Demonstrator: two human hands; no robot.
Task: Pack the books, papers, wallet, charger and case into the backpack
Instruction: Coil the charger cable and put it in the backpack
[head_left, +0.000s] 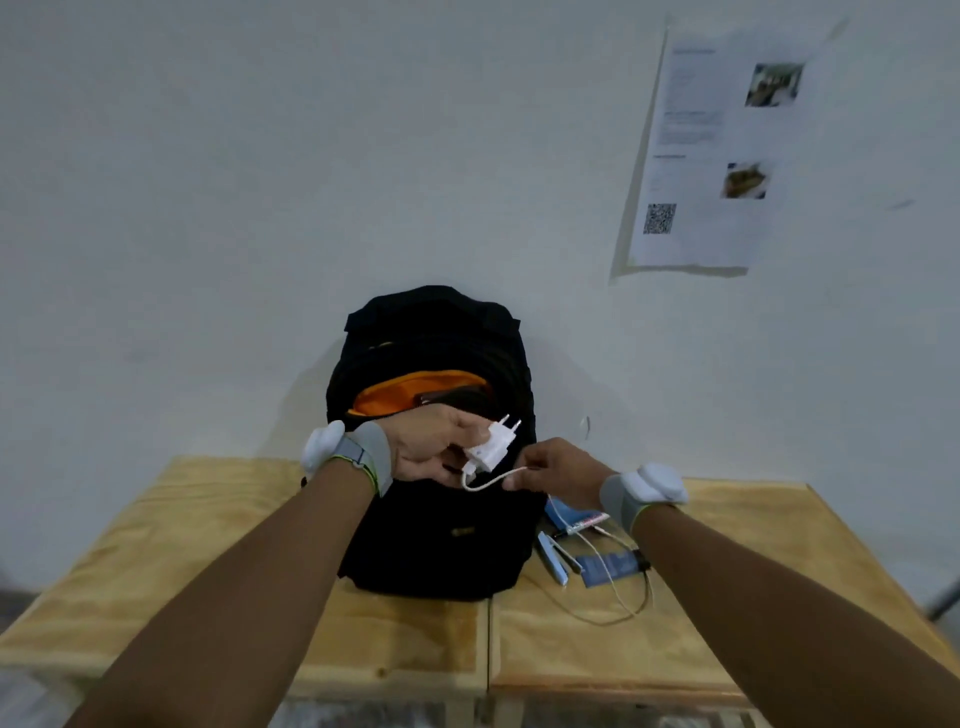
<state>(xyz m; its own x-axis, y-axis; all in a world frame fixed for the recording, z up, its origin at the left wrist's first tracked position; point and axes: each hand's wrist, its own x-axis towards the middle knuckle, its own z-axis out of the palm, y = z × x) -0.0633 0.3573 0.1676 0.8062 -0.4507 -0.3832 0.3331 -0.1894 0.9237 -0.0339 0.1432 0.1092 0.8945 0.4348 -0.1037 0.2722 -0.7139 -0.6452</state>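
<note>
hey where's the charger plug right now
In the head view, the white charger plug is held up in the left hand, centre frame, in front of the open black backpack. The right hand pinches its cable just beside it.

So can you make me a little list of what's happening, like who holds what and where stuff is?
left hand: holds the white charger plug
right hand: pinches the charger cable
cable: trails down and loops on the wooden table
backpack: black, upright, top open, orange lining showing
beside backpack: blue items on the table, too blurry to name
wall: paper sheet with a QR code
</note>
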